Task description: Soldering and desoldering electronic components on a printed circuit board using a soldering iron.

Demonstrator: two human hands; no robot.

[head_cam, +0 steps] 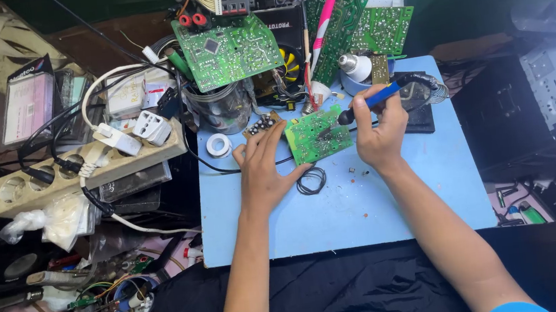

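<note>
**Iron on the board**

The small green circuit board [318,135] lies on the blue worktop [366,208], pinned flat under the left hand [264,168], whose fingers spread wide to steady it. The right hand [379,135] wraps its fingers around a blue-handled soldering iron [372,101], tip angled down onto the board. A black wire coil [311,181] sits just beside.

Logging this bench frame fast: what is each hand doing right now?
Left hand: open, fingers flat, steadying the small green circuit board.
Right hand: closed around the blue-handled soldering iron, tip at the board.
</note>
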